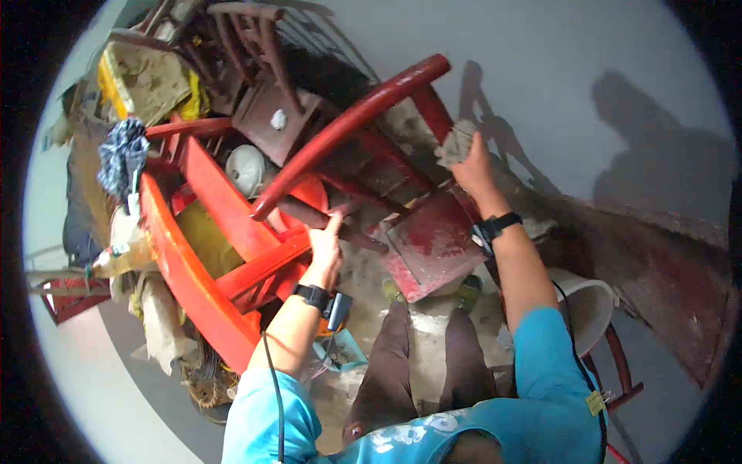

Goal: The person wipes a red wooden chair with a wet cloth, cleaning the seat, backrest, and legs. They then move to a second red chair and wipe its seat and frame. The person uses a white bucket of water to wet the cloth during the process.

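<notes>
Before me stands a dark red wooden chair whose curved top rail crosses the middle of the view. Dust and pale marks cover its seat. My left hand grips the dusty post under the rail's left end. A crumpled grey cloth is in my right hand, pressed against the post under the rail's other end. My fingers partly hide the cloth and both posts.
Bright red-orange furniture stands close on the left, with a white bucket beyond it. Dusty chairs stack up at the back. A white plastic tub lies at my right, near the wall.
</notes>
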`<move>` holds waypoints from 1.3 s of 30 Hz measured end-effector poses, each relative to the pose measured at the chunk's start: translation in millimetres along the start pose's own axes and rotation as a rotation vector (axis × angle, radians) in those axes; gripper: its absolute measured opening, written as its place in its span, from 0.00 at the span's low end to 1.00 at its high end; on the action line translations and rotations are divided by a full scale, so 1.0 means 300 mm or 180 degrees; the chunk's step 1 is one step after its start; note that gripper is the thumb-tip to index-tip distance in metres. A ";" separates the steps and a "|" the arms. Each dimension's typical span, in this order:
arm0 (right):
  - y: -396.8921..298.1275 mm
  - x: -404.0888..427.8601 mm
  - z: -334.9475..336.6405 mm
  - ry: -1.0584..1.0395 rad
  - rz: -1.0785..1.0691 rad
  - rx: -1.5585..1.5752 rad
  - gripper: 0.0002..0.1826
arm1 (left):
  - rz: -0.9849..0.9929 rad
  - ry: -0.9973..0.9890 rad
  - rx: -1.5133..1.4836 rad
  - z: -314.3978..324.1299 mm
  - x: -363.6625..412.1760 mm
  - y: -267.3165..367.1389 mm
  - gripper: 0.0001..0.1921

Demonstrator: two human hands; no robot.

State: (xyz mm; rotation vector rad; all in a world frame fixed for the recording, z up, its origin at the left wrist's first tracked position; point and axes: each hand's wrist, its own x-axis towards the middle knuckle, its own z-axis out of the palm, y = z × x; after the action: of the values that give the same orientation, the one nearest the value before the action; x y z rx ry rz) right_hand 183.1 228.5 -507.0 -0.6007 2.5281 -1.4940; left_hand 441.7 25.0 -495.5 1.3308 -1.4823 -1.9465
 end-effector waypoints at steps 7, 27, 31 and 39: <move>0.012 -0.100 -0.020 0.0365 0.0242 -0.0317 0.24 | -0.1356 0.1300 -0.0088 0.030 -0.064 0.141 0.30; -0.671 -0.417 0.642 0.0384 -0.0802 0.0352 0.31 | -0.0479 -0.2113 0.3440 0.111 0.077 0.763 0.29; -0.561 -0.481 0.673 0.0200 -0.0556 0.0578 0.32 | 0.0286 -0.2478 0.4309 0.112 0.124 0.757 0.25; -0.333 -0.621 0.490 0.0053 0.0696 0.0882 0.17 | 0.1164 -0.2465 0.5141 0.137 0.156 0.729 0.25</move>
State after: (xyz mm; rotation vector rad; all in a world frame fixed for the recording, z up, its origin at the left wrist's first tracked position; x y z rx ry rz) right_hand 425.9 143.3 -507.9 -0.2626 2.2522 -1.7256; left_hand 330.0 -71.7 -322.6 0.3787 -3.6365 -0.7124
